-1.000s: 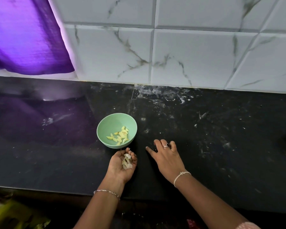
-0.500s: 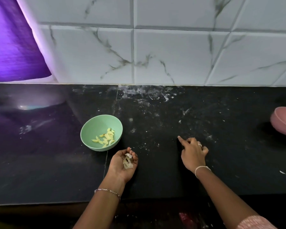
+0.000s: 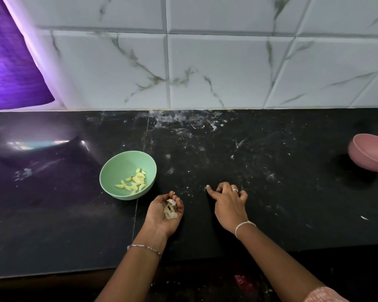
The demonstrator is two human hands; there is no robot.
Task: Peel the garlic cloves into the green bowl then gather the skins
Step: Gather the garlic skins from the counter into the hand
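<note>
Garlic cloves (image 3: 134, 183), where are they being kept?

They are being kept inside the green bowl (image 3: 122, 164), peeled and yellow, piled at the side nearer the hands.

What is the bowl being carried by?

It is being carried by the black counter (image 3: 271, 203), which is being marked all over by small white specks. The counter is being backed by a white tiled wall (image 3: 216, 68), and the far left corner is being covered by a purple cloth (image 3: 11, 68).

Is another bowl being seen?

Yes, a pink bowl (image 3: 369, 151) is being cut off by the right edge, well apart from the green one. It is being shown blurred.

How are the hands being used?

The left hand (image 3: 159, 216) is being held palm up just beside the green bowl, and its fingers are being curled round a little heap of garlic skins (image 3: 170, 209). The right hand (image 3: 229, 205) is being held palm down near it. One finger is being stretched out with its tip being pressed on the counter, and the others are being tucked under. Whether anything is being gripped beneath them cannot be told.

What is being worn?

A thin chain (image 3: 143, 247) is being worn on the left wrist, a pale band (image 3: 244, 224) on the right wrist, and a ring (image 3: 235, 190) on a right finger.
</note>
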